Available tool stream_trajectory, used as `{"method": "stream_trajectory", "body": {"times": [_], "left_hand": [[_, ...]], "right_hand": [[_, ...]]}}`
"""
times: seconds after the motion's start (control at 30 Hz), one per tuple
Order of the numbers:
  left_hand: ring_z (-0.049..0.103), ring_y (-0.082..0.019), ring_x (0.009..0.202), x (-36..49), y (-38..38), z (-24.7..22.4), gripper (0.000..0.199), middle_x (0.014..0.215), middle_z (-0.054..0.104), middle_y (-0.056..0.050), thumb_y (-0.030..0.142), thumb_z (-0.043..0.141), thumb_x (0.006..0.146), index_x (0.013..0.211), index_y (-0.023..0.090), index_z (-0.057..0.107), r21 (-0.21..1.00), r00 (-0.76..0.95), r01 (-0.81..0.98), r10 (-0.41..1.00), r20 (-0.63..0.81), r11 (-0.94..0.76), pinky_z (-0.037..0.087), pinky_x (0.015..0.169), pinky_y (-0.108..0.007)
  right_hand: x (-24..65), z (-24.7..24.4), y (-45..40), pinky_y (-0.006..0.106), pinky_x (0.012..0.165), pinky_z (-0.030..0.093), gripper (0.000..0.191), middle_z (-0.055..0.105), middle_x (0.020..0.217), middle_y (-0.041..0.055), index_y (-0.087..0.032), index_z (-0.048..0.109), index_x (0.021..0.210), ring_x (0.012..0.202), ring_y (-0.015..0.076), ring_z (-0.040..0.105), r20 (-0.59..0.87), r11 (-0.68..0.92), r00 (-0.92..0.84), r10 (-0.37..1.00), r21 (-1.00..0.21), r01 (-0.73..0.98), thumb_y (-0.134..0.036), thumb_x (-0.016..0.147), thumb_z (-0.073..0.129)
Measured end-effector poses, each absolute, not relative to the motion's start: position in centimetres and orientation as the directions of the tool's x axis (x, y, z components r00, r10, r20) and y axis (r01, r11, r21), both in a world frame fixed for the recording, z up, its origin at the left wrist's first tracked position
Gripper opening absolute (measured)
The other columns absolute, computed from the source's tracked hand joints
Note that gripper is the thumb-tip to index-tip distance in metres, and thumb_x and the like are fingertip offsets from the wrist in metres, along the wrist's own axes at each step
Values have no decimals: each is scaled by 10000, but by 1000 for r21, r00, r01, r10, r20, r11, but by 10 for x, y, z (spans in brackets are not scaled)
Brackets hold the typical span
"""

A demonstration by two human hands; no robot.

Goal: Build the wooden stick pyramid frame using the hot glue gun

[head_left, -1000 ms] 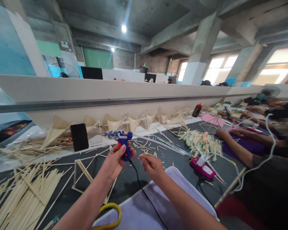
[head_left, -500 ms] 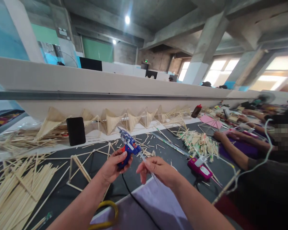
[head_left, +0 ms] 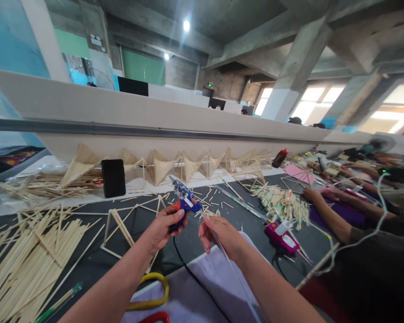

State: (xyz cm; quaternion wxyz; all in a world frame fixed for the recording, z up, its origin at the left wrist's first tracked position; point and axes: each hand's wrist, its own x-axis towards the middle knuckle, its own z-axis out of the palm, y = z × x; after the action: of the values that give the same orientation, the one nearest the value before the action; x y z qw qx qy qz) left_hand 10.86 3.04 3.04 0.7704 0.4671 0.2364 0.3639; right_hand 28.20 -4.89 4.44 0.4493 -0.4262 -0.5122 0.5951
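My left hand [head_left: 168, 224] is wrapped round the handle of a blue glue gun [head_left: 187, 202], its nozzle pointing up and to the left. In my right hand [head_left: 220, 235], a long clear glue stick [head_left: 237, 276] is pinched close to the gun's rear end; it trails down toward the lower edge. A black cord hangs from the gun's handle. Left of my hands, a frame of thin wooden sticks [head_left: 117, 229] stands on the dark tabletop [head_left: 87, 251]. Short stick pieces lie scattered behind the gun.
Loose sticks [head_left: 30, 269] cover the left side. A phone [head_left: 113, 178] leans near a row of twisted stick models [head_left: 188, 167]. Yellow scissor handles [head_left: 151, 291] lie below. At right are a stick pile [head_left: 283, 202], a magenta power strip [head_left: 282, 237] and another person's arm [head_left: 330, 220].
The view has shifted slightly, showing more of the yellow handle and a red one. My right hand has slid a little down and right, and more of the glue stick shows below it.
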Motion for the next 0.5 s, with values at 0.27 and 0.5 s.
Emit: {"method": "stream_trajectory", "body": {"times": [0.27,0.5], "left_hand": [[435,-46,415,112,37,19,279,579,574,-4,367,702,657,751,129,590,919,465,-349,885,2,181,217,348,-143],[462,-53,446,116,33,16,299,595,562,20,362,712,651,814,150,579,918,423,-361,906,4,164,265,384,-142]], "right_hand": [[292,70,-22,379,877,397,201,612,977,76,-214,636,952,964,218,529,669,383,-5,743,-420,823,-325,798,569],[274,60,-3,366,817,389,95,587,868,46,-239,676,793,876,195,533,723,415,-89,686,-288,863,-225,785,582]]}}
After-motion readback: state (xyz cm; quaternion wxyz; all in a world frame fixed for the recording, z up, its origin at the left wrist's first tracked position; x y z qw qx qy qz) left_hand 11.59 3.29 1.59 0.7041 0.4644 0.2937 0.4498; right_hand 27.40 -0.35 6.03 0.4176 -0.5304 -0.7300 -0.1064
